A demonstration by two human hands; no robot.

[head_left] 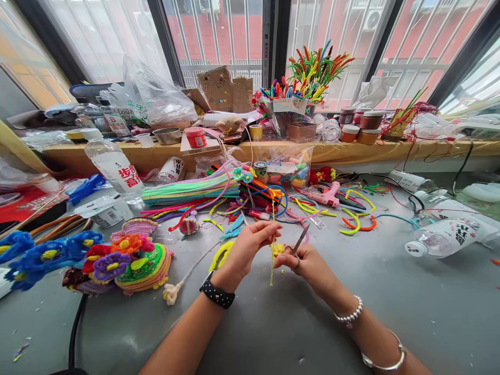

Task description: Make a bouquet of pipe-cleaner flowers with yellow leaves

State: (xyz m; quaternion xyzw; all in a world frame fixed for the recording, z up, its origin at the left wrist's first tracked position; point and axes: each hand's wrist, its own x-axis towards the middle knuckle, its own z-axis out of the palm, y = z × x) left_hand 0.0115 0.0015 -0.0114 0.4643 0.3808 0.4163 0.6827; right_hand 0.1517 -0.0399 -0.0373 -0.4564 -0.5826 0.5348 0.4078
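— What is pinched by the left hand [250, 247]?
— A thin yellow stem [272, 271] is gripped between thumb and fingers, held roughly upright, its lower end left free.
— And by the right hand [308, 263]?
— Scissors [301, 238] are grasped, a finger passed through a handle loop. The blades are pointed up, apart from the stem; whether they are parted cannot be told.
— Is the yellow fluff [278, 249] held too?
— It is seen just beside the right fingertips, but a grip on it cannot be confirmed.
— Which step is in hand?
— Trimming of the stem, as far as can be judged; no cut is being made at this instant.
— What is called for next?
— A steady pinch, with the blades turned toward the stem and fingertips held clear, since skin could be nicked.
— How are the arms placed?
— Both are stretched forward over the grey table [265, 338], the hands angled inward and nearly brought together. The left wrist is circled by a watch [219, 293], the right by a beaded bracelet [350, 312].
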